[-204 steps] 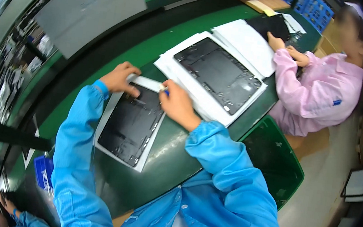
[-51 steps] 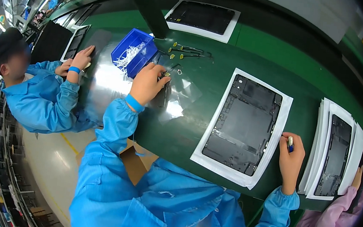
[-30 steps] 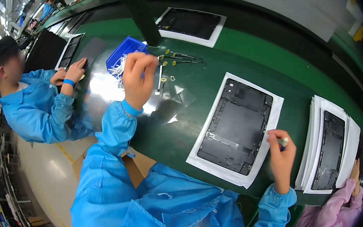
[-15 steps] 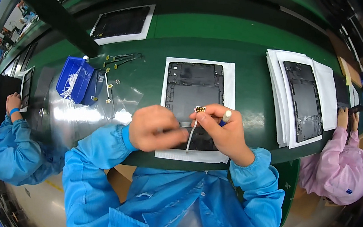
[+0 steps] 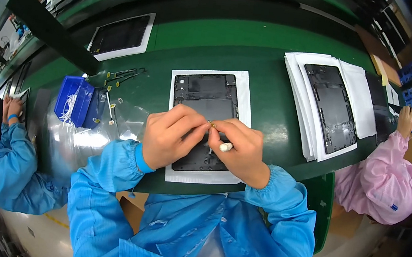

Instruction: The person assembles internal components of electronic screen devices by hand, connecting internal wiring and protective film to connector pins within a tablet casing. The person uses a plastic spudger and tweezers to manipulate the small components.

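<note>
At our left, an upright-sided blue bin (image 5: 83, 97) holds thin white strips (image 5: 68, 110); a knocked elbow or a tug on the clear film (image 5: 133, 126) beside it could, we judge, upset both. Just beyond, short dark cables (image 5: 126, 75) with yellow ends lie loose on the counter (image 5: 272, 113), and a trailing sleeve might snag or tangle them. Our left hand (image 5: 171, 137) is narrowed to a pinch on a tiny gold-coloured part (image 5: 211, 124), which sits between both sets of fingertips, above a black panel (image 5: 209, 92) resting on a white sheet (image 5: 245, 97). Being so small, the part could spring loose if we squeeze unevenly, then drop onto the panel and be hard to spot among its dark details. Our right hand (image 5: 237, 148) pinches the same part while its curled fingers hold a white-ended pen-like tool (image 5: 226, 147); with the grip split this way, the tool could slip and scratch the panel. Farther right, a second panel (image 5: 329, 105) lies on stacked white sheets (image 5: 303, 109), where a careless forearm could slide the layers askew.
</note>
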Motion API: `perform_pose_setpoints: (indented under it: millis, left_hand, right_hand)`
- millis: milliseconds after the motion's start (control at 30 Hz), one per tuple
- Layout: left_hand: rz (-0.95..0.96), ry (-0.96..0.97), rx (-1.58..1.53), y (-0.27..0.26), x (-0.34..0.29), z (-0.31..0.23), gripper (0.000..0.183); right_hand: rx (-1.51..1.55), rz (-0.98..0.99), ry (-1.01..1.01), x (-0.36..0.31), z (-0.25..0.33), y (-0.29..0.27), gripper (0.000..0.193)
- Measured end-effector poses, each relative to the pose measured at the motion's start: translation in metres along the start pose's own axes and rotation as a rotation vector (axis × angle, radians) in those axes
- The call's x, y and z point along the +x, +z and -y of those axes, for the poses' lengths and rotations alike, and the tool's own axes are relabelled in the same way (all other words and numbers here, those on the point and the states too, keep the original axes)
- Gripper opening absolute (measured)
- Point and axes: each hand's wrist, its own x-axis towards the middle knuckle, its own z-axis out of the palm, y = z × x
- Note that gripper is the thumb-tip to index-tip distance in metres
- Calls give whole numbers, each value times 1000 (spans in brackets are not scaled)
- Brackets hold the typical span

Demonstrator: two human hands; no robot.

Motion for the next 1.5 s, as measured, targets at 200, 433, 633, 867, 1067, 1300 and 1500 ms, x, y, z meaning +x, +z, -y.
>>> perform_pose_setpoints:
  millis: [200, 433, 633, 867, 1067, 1300, 1500]
  left_hand:
    - [-112, -21, 93, -39, -20, -1, 11]
    - [-386, -727, 633, -200, -75, 108, 26]
    - [-60, -990, 1138, -212, -56, 107, 39]
    - [9, -92, 152, -61, -26, 8, 19]
    - [52, -5, -29, -13, -2, -14, 21]
    - [118, 129, 47, -14, -5, 7, 23]
    - [73, 269, 120, -15, -23, 9, 29]
  right_hand:
    - [-211, 60, -3, 4, -19, 3, 10]
    - [26, 66, 408, 0, -38, -34, 8]
    - [221, 82, 549, 1, -35, -32, 9]
    - [585, 258, 510, 0, -18, 16, 18]
    - [991, 228, 789, -2, -4, 10, 22]
    - [1229, 301, 930, -7, -3, -1, 24]
    - [961, 194, 924, -2, -3, 5, 23]
